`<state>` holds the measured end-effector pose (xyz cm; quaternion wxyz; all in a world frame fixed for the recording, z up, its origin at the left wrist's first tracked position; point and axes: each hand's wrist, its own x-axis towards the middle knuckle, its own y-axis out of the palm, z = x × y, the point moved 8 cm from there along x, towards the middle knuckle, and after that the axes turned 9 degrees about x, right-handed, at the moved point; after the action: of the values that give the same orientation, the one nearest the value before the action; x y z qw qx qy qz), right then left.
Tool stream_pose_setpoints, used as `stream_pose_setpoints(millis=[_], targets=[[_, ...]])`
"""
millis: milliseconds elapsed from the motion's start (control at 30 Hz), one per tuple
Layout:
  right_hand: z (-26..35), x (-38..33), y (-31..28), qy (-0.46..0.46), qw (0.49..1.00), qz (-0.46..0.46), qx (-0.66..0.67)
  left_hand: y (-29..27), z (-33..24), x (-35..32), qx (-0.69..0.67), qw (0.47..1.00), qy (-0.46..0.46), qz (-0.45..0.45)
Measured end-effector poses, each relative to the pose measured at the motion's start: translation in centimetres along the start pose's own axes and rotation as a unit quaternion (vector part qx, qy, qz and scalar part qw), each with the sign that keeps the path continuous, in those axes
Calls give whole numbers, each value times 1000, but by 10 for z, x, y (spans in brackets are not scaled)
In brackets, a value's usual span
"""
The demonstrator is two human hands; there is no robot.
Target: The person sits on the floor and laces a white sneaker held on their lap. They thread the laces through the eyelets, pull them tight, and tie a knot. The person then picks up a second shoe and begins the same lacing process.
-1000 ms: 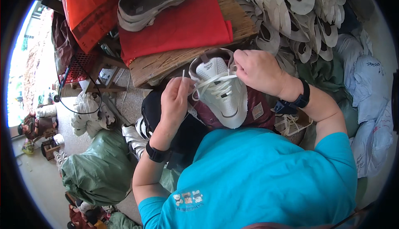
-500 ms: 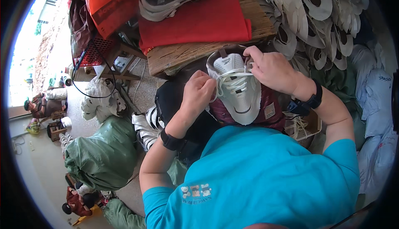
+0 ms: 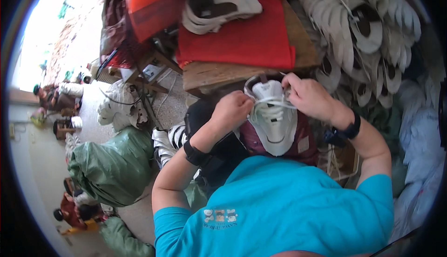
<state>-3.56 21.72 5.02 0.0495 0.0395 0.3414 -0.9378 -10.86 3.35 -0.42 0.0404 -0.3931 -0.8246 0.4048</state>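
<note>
A white shoe upper point(image 3: 278, 133) lies on my lap, over a maroon cloth point(image 3: 304, 138), its toe toward me. White shoelace point(image 3: 274, 102) crosses its tongue in rows. My left hand point(image 3: 231, 111) is at the left side of the shoe's opening, fingers pinched on the lace. On the opposite side, my right hand point(image 3: 309, 97) also pinches the lace between thumb and fingers. A stretch of lace runs across the tongue from hand to hand. The fingertips partly hide the lace ends.
Ahead stands a wooden table point(image 3: 305, 47) with a red cloth point(image 3: 242, 47) and stacked shoe uppers point(image 3: 221, 10). Many uppers point(image 3: 344, 28) hang in bunches at the right. A green sack point(image 3: 114, 166) lies left. A box with laces point(image 3: 347, 164) sits by my right elbow. Other people work far left.
The view has shifted, so the table and shoe appear lower and further right. Both hands stay at the shoe's opening, and the lace between them looks straighter across the tongue.
</note>
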Motion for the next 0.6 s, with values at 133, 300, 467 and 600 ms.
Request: stream_pose_setpoints(millis=[133, 300, 467, 600], targets=[[1, -8, 11, -58, 990, -15, -127, -18, -8, 2, 58, 997, 15, 53], [0, -9, 26, -39, 980, 23, -196, -43, -26, 3, 66, 979, 186, -51], [-2, 3, 5, 67, 995, 68, 33, -27, -16, 20, 103, 972, 207, 44], [-11, 14, 0, 144, 974, 120, 129, -25, -24, 31, 120, 964, 239, -7]])
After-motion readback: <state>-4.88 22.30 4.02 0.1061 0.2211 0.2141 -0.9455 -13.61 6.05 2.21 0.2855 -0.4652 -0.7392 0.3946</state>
